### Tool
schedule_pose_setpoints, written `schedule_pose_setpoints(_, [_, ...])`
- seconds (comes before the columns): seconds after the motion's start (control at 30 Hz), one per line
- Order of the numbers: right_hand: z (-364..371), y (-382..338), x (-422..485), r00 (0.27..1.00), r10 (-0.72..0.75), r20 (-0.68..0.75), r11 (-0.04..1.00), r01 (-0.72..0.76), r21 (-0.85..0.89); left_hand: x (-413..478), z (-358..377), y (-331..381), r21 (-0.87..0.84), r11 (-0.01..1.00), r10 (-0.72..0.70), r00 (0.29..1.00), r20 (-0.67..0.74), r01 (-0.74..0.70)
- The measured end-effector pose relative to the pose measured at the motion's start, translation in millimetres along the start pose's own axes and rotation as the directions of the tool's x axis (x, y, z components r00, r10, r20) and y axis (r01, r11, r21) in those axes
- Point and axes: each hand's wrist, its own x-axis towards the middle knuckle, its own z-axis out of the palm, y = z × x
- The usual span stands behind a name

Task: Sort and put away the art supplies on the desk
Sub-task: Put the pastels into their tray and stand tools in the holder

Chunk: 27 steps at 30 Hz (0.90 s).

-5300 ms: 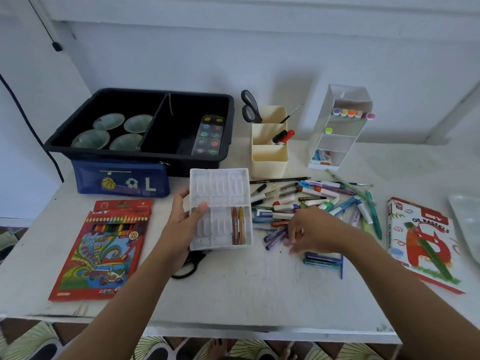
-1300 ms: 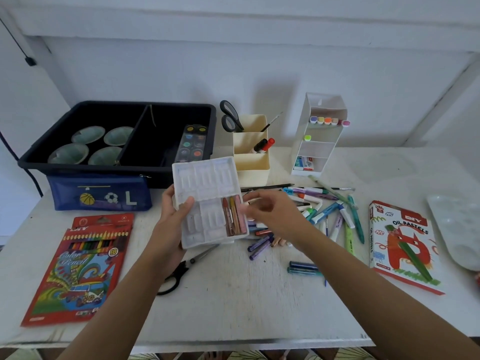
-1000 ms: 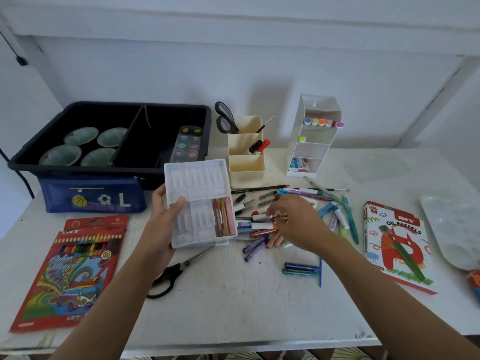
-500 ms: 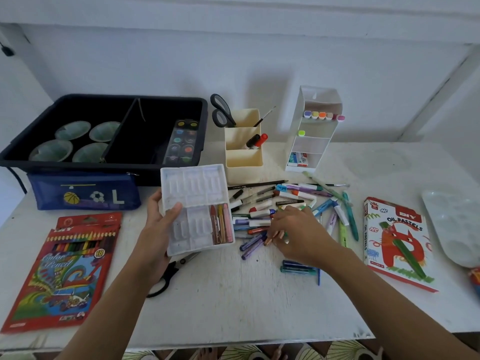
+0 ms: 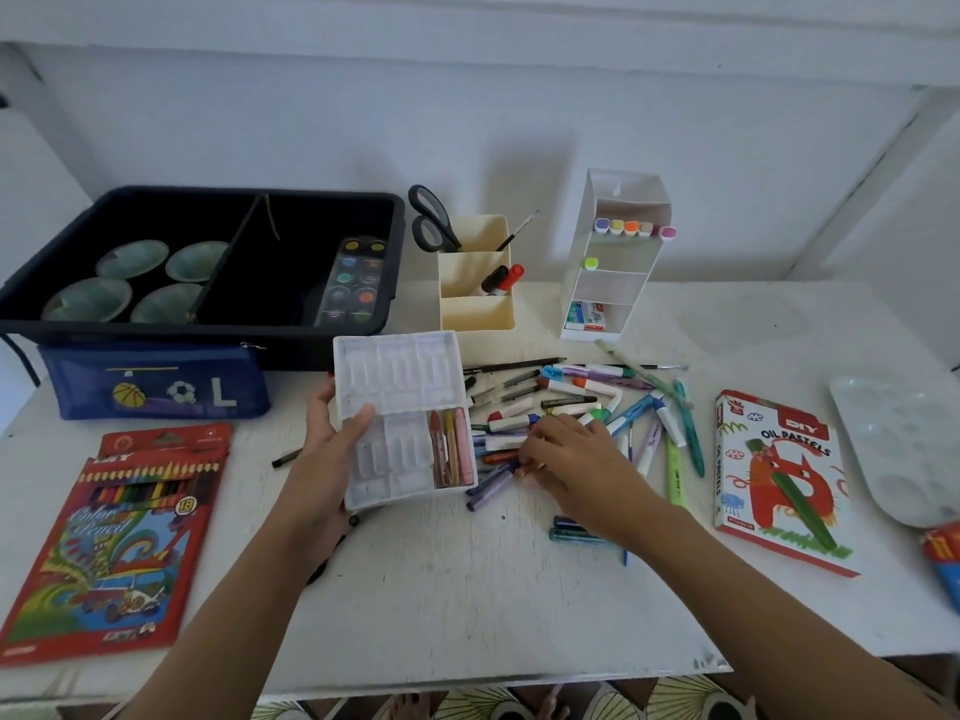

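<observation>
The left hand [image 5: 326,462] is gripping the white tray [image 5: 400,376], thumb on top. The right hand [image 5: 571,454] is lying with curled fingers over the pens [image 5: 574,385] at the tray's three o'clock; I cannot tell whether it is pinching one.

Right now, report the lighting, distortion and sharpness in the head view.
Head view: dim, bluish, even light, no glare; the black bin interior falls into shadow; wide-angle lens stretches the desk toward the corners; centre is sharp, the oil pastels box lettering readable.
</observation>
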Motion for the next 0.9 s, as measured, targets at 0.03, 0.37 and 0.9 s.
schedule_pose_setpoints(0.03, [-1,0,0,1.0,-0.001,-0.021,1.0,0.002,0.03,1,-1,0,0.0,1.0,-0.002,1.0,-0.006,0.002])
schedule_pose_setpoints(0.37, [-22,-42,29,0.951,0.307,-0.019,0.371,-0.102,0.923,-4,2,2,-0.104,0.993,-0.052,0.999,-0.006,0.051])
schedule_pose_setpoints(0.9, [-24,-76,56,0.981,0.168,-0.091,0.694,-0.052,0.718,-14,-7,10,-0.118,0.993,-0.032,0.999,-0.039,0.027])
